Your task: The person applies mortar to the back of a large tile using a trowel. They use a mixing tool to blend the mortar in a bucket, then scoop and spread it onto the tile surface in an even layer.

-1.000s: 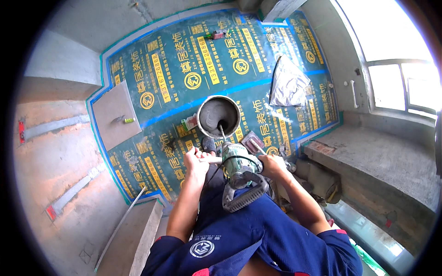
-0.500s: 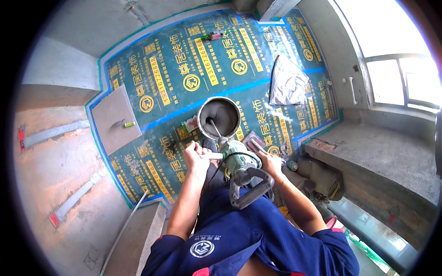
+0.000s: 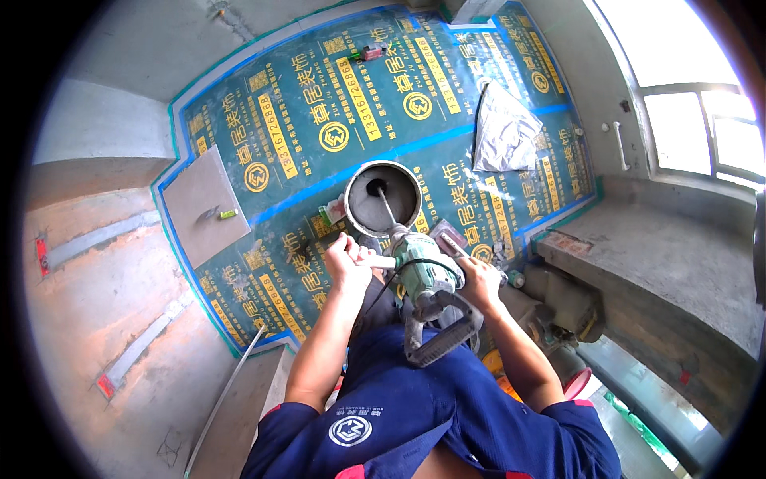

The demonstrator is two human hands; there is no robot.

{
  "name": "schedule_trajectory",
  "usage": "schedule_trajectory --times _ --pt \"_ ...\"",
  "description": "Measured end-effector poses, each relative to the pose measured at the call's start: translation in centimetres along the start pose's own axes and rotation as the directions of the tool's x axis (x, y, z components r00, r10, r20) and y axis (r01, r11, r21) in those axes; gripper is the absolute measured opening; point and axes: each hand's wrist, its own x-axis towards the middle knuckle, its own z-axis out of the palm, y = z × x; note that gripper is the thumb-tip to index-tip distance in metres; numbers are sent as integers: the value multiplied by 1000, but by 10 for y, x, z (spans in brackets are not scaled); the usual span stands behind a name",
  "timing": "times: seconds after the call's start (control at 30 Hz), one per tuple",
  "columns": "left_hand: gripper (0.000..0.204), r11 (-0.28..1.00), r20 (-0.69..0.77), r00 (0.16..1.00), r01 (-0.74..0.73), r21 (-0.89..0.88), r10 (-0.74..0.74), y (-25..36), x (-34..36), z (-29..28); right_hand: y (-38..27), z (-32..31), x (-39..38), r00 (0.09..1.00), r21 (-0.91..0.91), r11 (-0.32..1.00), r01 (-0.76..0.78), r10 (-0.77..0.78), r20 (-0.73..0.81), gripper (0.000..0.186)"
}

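A person in a dark blue shirt (image 3: 443, 383) holds a green-and-grey mixing drill (image 3: 420, 279) at waist level, the left hand (image 3: 349, 262) wrapped around its pale side handle (image 3: 381, 261) and the right hand (image 3: 481, 283) closed on its right side, the grip there partly hidden. The drill sits between the two fists, its metal shaft (image 3: 387, 206) running forward into a round bucket (image 3: 419, 209) and a dark hollow in the thick grey mix (image 3: 369, 211). The bucket stands on green printed floor sheeting (image 3: 279, 188), just beside a small red-and-white object (image 3: 334, 211).
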Motion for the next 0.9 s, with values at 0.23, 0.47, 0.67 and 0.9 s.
schedule_trajectory --times 0.23,0.47,0.67,0.9 --pt "24 995 -234 970 39 -90 -59 -15 78 -26 31 47 41 999 -109 993 43 -45 -13 18" --pt "32 994 -396 915 44 -101 -80 -21 128 -39 39 70 76 997 -109 992 67 -65 30 10" --pt "30 986 -368 924 45 -161 -103 -30 129 -31 50 64 91 988 -213 977 22 12 156 12" --pt "32 989 -321 944 35 -143 -79 -38 86 -16 45 22 72 992 -164 984 72 -54 115 14"
